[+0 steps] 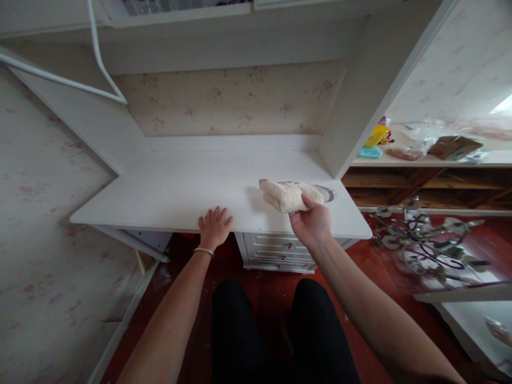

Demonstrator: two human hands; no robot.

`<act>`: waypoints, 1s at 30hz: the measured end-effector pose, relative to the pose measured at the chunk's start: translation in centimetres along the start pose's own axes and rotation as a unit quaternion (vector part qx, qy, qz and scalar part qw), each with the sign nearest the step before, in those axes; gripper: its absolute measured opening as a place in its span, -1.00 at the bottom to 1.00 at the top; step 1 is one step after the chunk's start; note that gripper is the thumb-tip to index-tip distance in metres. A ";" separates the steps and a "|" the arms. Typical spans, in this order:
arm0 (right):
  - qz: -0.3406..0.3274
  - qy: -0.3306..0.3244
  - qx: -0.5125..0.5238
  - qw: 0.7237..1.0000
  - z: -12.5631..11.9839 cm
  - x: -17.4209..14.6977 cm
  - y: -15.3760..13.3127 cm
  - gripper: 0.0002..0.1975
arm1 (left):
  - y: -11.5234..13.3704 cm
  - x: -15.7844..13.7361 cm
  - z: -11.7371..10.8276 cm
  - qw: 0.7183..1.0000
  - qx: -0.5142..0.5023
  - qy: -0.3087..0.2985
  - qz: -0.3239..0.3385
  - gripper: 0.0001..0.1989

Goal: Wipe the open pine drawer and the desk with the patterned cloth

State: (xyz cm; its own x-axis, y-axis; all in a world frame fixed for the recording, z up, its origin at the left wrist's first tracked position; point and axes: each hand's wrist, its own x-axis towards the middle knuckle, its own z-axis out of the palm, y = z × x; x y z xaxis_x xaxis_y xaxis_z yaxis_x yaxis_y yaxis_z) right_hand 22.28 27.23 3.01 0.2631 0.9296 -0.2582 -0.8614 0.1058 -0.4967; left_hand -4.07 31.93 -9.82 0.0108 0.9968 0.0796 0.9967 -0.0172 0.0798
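A folded cream-coloured cloth [286, 196] with grey bands at its ends is gripped in my right hand [314, 221], thumb on top. It is held over the right half of a white desk [192, 176], casting a soft shadow; whether it touches the surface I cannot tell. On the desk's front edge rests my left hand [215, 226], fingers spread and nothing in it. A bracelet circles that wrist.
White drawers [280, 253] stand under the desk's right side. A bent white tube [108, 80] hangs at upper left. At right, a chandelier [432, 245] lies low near the red floor, below a shelf unit [424, 184] bearing a cardboard box [454, 148] and plastic bags.
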 end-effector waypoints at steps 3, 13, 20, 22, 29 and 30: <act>-0.051 -0.023 -0.030 0.998 0.4 3.5 2.6 -0.72 | 0.0 -0.1 0.1 1.000 0.009 0.019 0.008 -0.41; 0.134 0.063 -0.317 0.937 -6.8 5.8 2.8 -0.93 | 0.3 -0.3 -0.4 1.000 0.001 0.015 0.006 -0.42; 0.031 0.041 -0.559 0.827 -12.7 4.1 -7.8 -0.82 | 0.4 -0.2 -0.4 1.000 0.001 -0.001 -0.001 -0.40; -0.083 0.084 -0.658 0.743 -15.0 4.7 -10.8 -0.73 | 0.4 -0.2 -0.4 1.000 -0.005 -0.007 -0.004 -0.40; -0.146 -0.033 -0.901 0.408 -22.0 4.3 -13.5 -0.54 | 0.6 -0.2 -0.4 1.000 -0.014 -0.023 -0.013 -0.37; -0.173 -0.048 -0.906 0.384 -22.6 3.9 -12.8 -0.53 | 0.6 -0.2 -0.4 0.999 -0.015 -0.027 -0.014 -0.36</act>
State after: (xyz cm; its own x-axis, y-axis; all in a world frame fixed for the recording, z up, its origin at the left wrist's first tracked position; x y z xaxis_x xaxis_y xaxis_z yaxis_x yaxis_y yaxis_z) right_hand 44.12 21.48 -10.42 0.1330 0.9886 0.0707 0.9559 -0.1091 -0.2725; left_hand -3.47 31.66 -9.37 -0.0120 0.9996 0.0239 0.9937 0.0093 0.1116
